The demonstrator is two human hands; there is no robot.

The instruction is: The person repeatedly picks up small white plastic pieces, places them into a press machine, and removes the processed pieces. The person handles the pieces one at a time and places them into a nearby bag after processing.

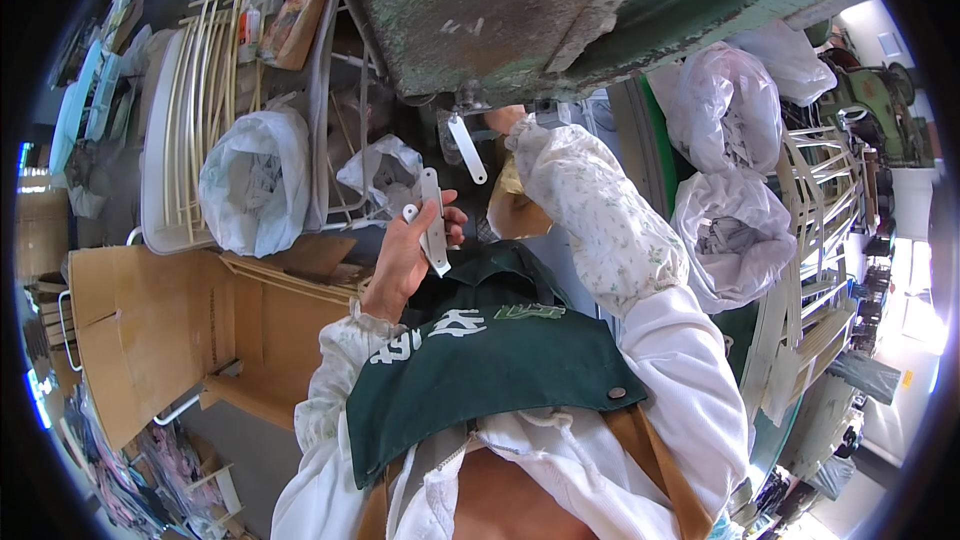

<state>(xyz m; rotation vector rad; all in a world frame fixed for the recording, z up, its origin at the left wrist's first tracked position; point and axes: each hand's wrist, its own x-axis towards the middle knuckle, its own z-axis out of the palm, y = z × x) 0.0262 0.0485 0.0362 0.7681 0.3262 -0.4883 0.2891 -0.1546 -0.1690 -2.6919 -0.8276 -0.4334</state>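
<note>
My left hand (402, 258) is closed around several flat white strips (433, 225) with rounded ends and small holes, held upright in front of the dark green apron. Beyond it, another white strip (467, 152) slants down from beneath the metal fitting (470, 95) of a big green machine (470, 25). Just right of that strip's upper end is my right hand (506, 119), reaching in under the machine's edge. A floral sleeve covers its wrist and the machine hides its fingertips, so I cannot tell whether it grips anything.
White plastic bags (257, 180) holding small pale pieces stand left, and more bags (735, 230) are at the right. An open cardboard box (150, 335) lies near left. Long pale strips (203, 110) lean in a tub at far left; racks of similar strips (815, 250) stand right.
</note>
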